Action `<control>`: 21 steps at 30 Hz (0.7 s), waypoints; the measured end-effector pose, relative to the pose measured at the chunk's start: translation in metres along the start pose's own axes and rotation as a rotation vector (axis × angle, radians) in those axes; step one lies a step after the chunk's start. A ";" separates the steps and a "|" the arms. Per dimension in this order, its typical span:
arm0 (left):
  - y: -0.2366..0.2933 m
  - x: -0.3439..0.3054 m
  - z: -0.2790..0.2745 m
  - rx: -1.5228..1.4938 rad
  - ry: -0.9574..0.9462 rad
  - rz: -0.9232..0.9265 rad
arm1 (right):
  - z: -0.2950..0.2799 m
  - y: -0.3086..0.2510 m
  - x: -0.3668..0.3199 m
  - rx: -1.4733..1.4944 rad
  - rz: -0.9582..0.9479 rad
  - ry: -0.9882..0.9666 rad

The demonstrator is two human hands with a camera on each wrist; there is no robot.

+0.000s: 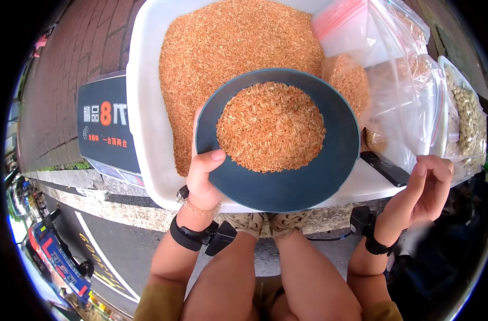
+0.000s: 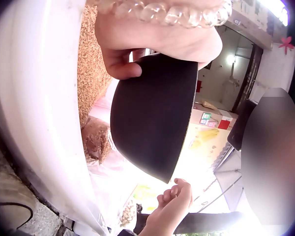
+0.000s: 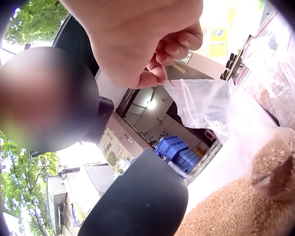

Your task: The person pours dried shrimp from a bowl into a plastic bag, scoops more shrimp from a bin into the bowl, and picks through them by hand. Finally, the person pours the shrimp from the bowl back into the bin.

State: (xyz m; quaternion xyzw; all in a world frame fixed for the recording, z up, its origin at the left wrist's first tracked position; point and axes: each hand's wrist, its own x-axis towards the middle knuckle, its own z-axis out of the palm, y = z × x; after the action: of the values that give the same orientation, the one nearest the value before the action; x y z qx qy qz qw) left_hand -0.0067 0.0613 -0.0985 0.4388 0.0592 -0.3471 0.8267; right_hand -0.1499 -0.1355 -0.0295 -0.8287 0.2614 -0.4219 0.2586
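Observation:
My left hand (image 1: 202,181) grips the near-left rim of a dark blue-grey bowl (image 1: 276,195), thumb over the inside of the rim. Reddish-brown rice-like grain (image 1: 270,128) lies heaped in it. In the left wrist view the bowl's dark outer side (image 2: 152,108) shows beneath that hand. To the right of the bowl, my right hand (image 1: 423,190) has its fingers curled. Seen from the right wrist, thumb and finger pinch the edge of a clear plastic bag (image 3: 201,105), which hangs away from the fingertips.
Under the bowl stands a white tub (image 1: 148,144) holding loose grain (image 1: 228,43). Clear zip bags (image 1: 356,27) and a bag of grain (image 1: 348,83) lie at its right, near a flat black object (image 1: 385,168). A printed box (image 1: 105,115) is at left; bagged pale beans (image 1: 468,120) are far right.

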 end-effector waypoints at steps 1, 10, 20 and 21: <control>0.001 0.000 0.001 -0.007 -0.029 0.006 | 0.001 -0.002 -0.003 -0.023 -0.083 0.014; 0.009 0.008 0.017 0.239 -0.163 0.080 | 0.024 -0.014 -0.015 -0.083 -0.271 -0.289; 0.008 0.006 0.016 0.264 -0.137 0.082 | 0.042 -0.008 -0.021 0.005 -0.120 -0.314; 0.008 0.006 0.016 0.266 -0.136 0.083 | 0.042 -0.009 -0.022 0.008 -0.104 -0.320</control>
State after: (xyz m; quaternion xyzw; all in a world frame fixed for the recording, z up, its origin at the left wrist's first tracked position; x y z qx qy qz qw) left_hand -0.0001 0.0487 -0.0855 0.5218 -0.0617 -0.3466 0.7770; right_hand -0.1238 -0.1064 -0.0577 -0.8967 0.1721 -0.2986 0.2779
